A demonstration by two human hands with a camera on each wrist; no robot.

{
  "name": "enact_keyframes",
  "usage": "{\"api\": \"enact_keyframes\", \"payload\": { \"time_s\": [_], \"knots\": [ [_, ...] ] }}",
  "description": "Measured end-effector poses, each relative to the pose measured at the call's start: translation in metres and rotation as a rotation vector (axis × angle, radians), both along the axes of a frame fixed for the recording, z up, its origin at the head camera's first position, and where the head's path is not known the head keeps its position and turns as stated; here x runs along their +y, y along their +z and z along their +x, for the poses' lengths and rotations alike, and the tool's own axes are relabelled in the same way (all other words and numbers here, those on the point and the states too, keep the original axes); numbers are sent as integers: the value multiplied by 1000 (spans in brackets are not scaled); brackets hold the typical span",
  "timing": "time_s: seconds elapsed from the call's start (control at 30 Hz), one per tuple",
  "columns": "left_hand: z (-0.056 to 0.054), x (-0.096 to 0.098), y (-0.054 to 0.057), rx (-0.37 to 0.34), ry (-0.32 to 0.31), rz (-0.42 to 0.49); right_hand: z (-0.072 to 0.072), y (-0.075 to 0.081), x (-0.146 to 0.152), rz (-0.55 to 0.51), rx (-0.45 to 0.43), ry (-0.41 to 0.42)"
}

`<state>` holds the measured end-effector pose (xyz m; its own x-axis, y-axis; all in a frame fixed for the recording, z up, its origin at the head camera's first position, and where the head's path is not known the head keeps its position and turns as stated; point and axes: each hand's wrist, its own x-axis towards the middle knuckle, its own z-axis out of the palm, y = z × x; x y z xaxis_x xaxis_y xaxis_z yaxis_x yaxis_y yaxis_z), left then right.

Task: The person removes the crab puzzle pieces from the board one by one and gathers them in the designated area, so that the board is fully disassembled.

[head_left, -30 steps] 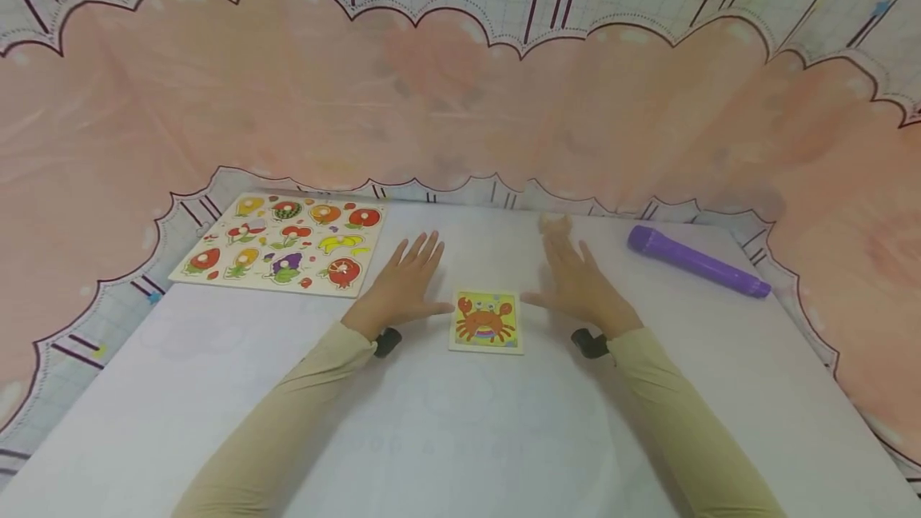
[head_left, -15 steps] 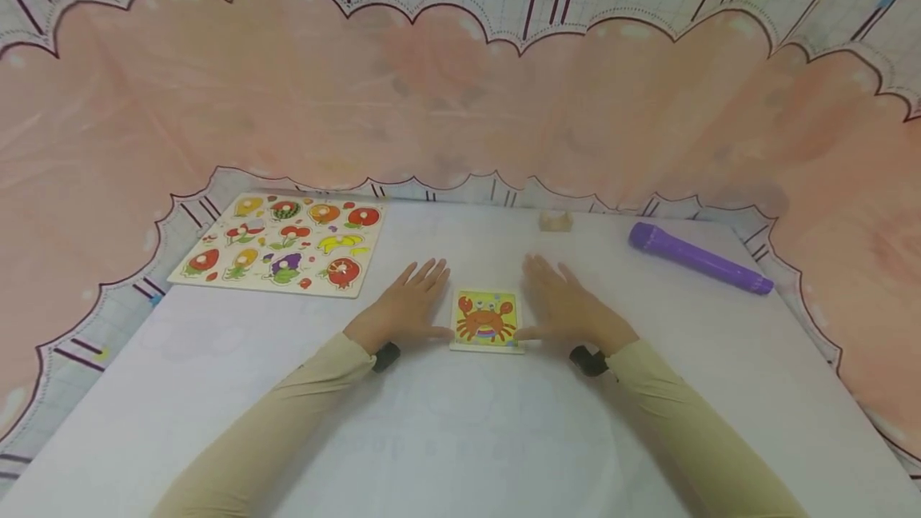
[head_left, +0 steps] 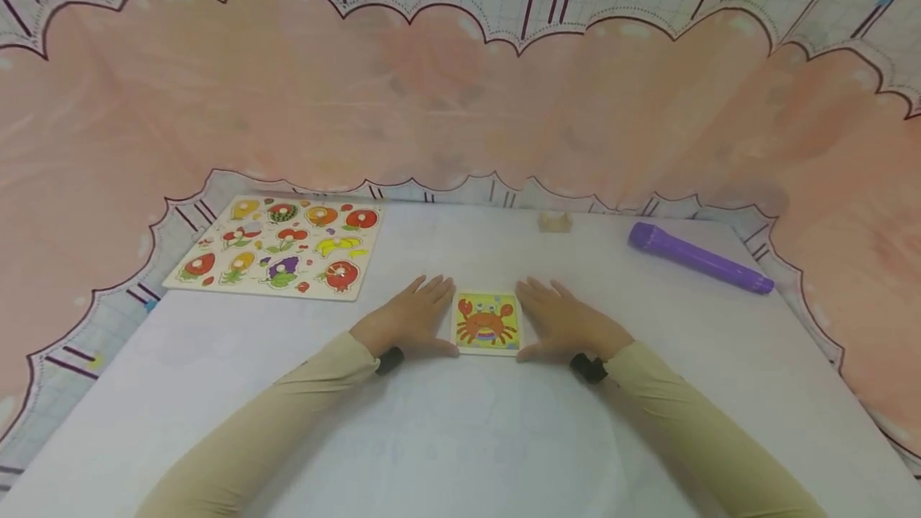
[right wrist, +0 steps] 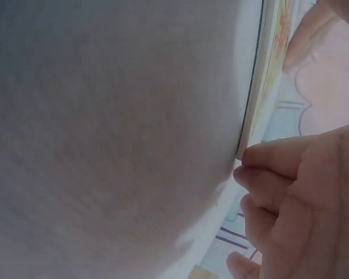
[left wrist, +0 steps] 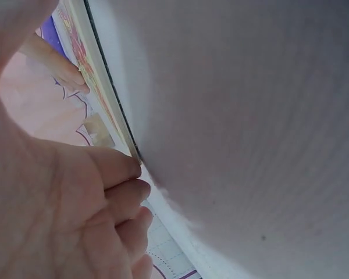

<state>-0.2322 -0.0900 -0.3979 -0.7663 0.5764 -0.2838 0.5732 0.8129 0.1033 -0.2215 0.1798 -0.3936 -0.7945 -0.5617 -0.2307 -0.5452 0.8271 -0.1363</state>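
A small square crab puzzle (head_left: 487, 321) with a yellow picture lies flat on the white table, between both hands. My left hand (head_left: 406, 318) lies along its left side, fingers straight, fingertips right at the far corner and thumb at the near corner. On the other side my right hand (head_left: 568, 322) mirrors this, straight fingers by the far right corner and thumb by the near one. In the left wrist view the puzzle's pale edge (left wrist: 107, 84) meets the index fingertip. The right wrist view likewise has the index fingertip against the puzzle's edge (right wrist: 257, 96).
A wooden fruit peg puzzle board (head_left: 277, 250) lies at the back left. Behind the hands sits a small pale, notched block (head_left: 555, 222). A purple microphone-shaped object (head_left: 698, 258) lies at the right. A patterned curtain (head_left: 460, 102) hangs behind the table's far edge.
Both hands have drawn back toward me and in to the crab puzzle's sides, thumbs sliding to its near corners. The pale block, earlier partly covered by the right fingers, now shows fully.
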Motion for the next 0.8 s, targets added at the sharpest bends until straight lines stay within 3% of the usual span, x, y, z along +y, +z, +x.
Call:
{"api": "enact_keyframes", "payload": {
  "time_s": [0.53, 0.67, 0.8],
  "knots": [
    [4, -1, -2, 5, -13, 9, 2, -1, -2, 18, -35, 12],
    [4, 1, -3, -1, -13, -2, -6, 0, 1, -58, -78, -14],
    [4, 1, -4, 1, -11, -13, -18, 4, 1, -222, -112, -49]
  ]
}}
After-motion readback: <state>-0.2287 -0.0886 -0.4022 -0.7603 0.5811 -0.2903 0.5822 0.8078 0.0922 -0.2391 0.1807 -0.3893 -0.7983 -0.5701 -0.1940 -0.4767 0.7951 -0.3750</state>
